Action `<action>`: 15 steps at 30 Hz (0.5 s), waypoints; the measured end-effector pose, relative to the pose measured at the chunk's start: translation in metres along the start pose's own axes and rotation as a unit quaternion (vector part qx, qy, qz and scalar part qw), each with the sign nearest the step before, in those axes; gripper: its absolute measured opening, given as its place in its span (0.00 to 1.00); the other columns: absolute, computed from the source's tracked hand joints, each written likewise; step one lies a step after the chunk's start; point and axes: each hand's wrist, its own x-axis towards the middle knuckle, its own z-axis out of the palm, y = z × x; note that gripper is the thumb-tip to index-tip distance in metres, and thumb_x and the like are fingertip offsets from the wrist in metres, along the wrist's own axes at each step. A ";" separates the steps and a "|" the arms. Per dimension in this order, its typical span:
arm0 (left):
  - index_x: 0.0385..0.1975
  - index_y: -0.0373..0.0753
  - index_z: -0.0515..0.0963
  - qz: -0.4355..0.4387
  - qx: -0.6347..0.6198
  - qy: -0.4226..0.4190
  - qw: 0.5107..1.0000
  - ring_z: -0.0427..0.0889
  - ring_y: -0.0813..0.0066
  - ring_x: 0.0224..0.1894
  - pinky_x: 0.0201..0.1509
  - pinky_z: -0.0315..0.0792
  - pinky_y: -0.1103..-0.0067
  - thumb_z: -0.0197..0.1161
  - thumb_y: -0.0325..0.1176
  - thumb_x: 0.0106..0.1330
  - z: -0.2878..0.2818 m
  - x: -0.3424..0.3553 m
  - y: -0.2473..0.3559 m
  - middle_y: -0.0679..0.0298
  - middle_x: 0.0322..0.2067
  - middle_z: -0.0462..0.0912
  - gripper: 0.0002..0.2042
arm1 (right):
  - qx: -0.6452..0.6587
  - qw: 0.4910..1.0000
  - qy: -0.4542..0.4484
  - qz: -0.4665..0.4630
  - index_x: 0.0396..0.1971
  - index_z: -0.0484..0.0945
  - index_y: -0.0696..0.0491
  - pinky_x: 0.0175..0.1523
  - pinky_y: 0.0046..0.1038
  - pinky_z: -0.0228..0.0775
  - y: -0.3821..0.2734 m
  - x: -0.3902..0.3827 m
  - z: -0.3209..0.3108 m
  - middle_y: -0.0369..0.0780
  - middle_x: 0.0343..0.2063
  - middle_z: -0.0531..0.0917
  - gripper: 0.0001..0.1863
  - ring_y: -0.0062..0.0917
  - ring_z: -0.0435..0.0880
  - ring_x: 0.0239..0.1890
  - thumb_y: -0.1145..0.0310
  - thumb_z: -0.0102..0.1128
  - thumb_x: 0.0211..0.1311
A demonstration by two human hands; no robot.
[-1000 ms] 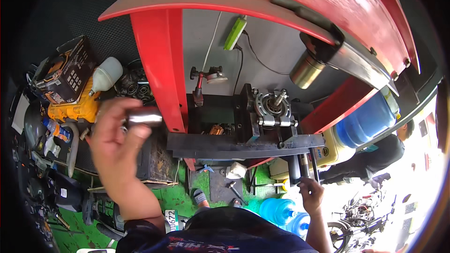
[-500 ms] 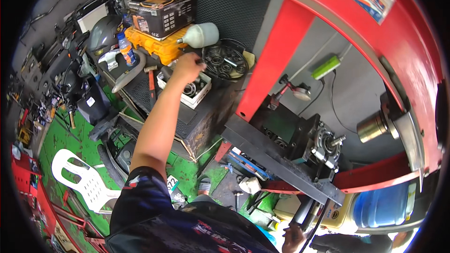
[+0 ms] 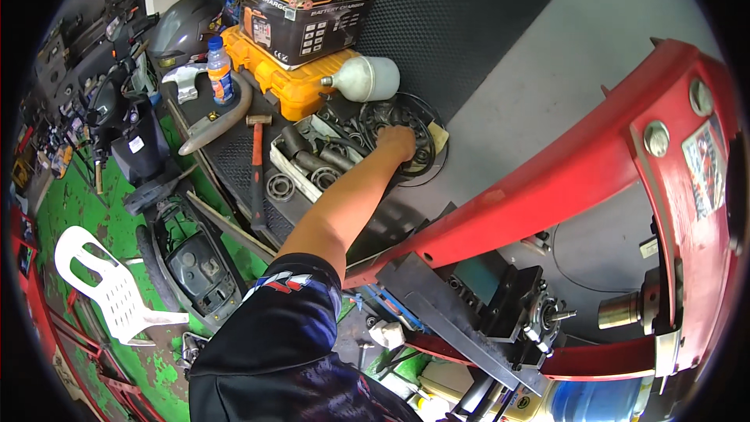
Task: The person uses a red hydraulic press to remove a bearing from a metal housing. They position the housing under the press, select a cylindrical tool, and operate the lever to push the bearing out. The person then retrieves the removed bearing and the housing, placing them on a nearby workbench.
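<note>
My left hand (image 3: 396,143) reaches down into a dark round tray (image 3: 426,158) of metal parts, its fingers curled over something hidden. Just left of it a white box (image 3: 279,158) holds sleeves and bearings. A loose bearing (image 3: 280,187) and a red-handled hammer (image 3: 257,168) lie beside the box on the dark bench top. The red press frame (image 3: 531,187) stands to the right, carrying a metal plate fixture (image 3: 539,320) with a shaft on its bed. My right hand is out of sight.
Behind the hand are a yellow case (image 3: 289,86), a cardboard box (image 3: 305,19), a white bulb (image 3: 367,78), a bottle (image 3: 220,78) and a helmet (image 3: 183,27). A scooter (image 3: 195,258) and a white plastic chair (image 3: 101,281) stand on the left.
The view has swung left toward the bench. My left hand, which held a steel cylinder by the press, has moved into the round parts tray. My right hand has left the view.
</note>
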 end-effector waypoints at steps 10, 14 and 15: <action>0.61 0.41 0.80 0.062 0.109 -0.016 0.992 0.71 0.59 0.67 0.68 0.62 0.63 0.56 0.38 0.72 0.046 0.067 0.028 0.59 0.63 0.79 0.20 | 0.003 0.999 -0.003 0.039 0.55 0.80 0.58 0.30 0.19 0.72 -0.035 0.025 0.040 0.39 0.35 0.86 0.15 0.18 0.81 0.29 0.70 0.59 0.72; 0.63 0.38 0.78 0.013 0.133 -0.013 0.991 0.67 0.59 0.68 0.66 0.60 0.65 0.56 0.39 0.72 0.054 0.071 0.055 0.61 0.66 0.73 0.22 | 0.004 0.999 -0.008 0.045 0.55 0.80 0.58 0.30 0.19 0.72 -0.037 0.031 0.047 0.39 0.36 0.86 0.16 0.18 0.81 0.29 0.70 0.59 0.72; 0.63 0.38 0.78 0.019 0.139 -0.012 0.990 0.67 0.59 0.68 0.66 0.59 0.64 0.57 0.39 0.72 0.052 0.072 0.059 0.61 0.66 0.73 0.22 | 0.003 0.999 -0.007 0.047 0.55 0.80 0.58 0.30 0.19 0.72 -0.039 0.033 0.049 0.39 0.36 0.86 0.16 0.18 0.81 0.29 0.70 0.59 0.72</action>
